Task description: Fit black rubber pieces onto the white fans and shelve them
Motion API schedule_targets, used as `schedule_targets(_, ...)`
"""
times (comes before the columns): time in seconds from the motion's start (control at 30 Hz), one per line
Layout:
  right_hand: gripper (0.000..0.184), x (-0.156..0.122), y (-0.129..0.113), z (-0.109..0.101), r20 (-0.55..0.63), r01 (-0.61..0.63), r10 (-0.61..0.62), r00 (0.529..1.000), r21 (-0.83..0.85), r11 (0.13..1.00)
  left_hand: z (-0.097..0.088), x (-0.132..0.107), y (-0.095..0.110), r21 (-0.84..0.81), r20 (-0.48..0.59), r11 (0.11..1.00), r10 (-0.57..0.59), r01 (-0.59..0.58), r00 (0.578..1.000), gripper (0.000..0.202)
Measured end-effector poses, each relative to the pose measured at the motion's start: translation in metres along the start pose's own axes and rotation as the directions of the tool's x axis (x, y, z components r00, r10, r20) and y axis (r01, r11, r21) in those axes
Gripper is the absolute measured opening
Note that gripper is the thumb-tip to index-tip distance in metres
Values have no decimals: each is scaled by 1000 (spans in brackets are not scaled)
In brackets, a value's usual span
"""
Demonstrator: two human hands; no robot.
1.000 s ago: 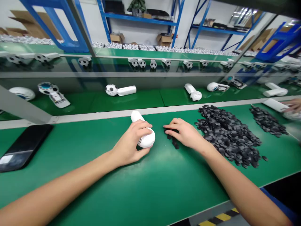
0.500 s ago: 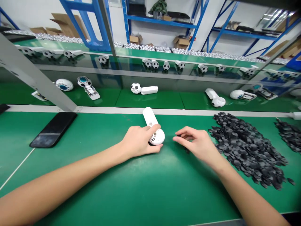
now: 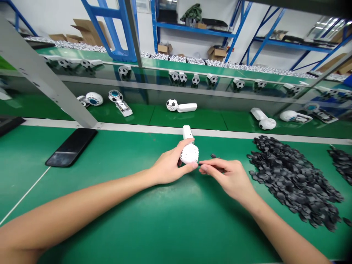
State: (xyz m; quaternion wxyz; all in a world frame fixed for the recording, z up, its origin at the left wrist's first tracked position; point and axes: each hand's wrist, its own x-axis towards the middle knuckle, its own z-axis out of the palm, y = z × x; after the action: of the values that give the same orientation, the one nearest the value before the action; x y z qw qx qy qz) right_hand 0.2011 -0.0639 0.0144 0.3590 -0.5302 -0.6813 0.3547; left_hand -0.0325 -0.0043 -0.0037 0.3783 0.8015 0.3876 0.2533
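Note:
My left hand [image 3: 173,163] is closed around the round head of a white plastic ball-headed device [image 3: 189,154], whose handle points away from me. Small openings show in the head's white shell. Close by on the right, my right hand [image 3: 227,174] pinches a small black piece [image 3: 200,164] between thumb and fingertips, right at the edge of the round head. Whether the piece touches the shell I cannot tell. Just beyond the right fingers lie a few loose black pieces [image 3: 213,156], partly hidden by the hand.
A large pile of small black pieces [image 3: 294,179] spreads on the green table at right. A black phone [image 3: 72,147] lies at left by a metal post [image 3: 52,80]. Beyond the rail, the green conveyor [image 3: 159,116] carries several ball-headed devices, including a football-patterned one [image 3: 181,107].
My left hand has turned the device, so its handle points straighter away and the white shell faces me more. My right hand has come left with the black piece, up to the head.

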Motion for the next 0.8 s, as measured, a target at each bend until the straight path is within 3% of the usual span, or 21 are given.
schedule_targets(0.17, 18, 3, 1, 11, -41, 42, -43, 998, -31, 999, -1, -1, 1, 61, 94, 997, 40, -46, 995, 72)
schedule_targets(0.33, 9, 2, 0, 22, -90, 174, -189, 978, -151, 973, 4, -2, 4, 33, 79, 999, -34, 31, 996, 99)
schedule_targets(0.47, 6, 1, -1, 24, -116, 257, -287, 951, -218, 942, 7, -3, 9, -44, 57, 997, -68, 71, 996, 101)
schedule_targets(0.6, 11, 2, -2, 19, -115, 219, -235, 965, -131, 967, 5, -4, 13, -166, 57, 985, -38, 47, 998, 97)
schedule_targets(0.8, 16, 0, 0, 22, -135, 184, -201, 970, -129, 974, 8, -4, 8, -134, 53, 991, -19, 26, 998, 100)
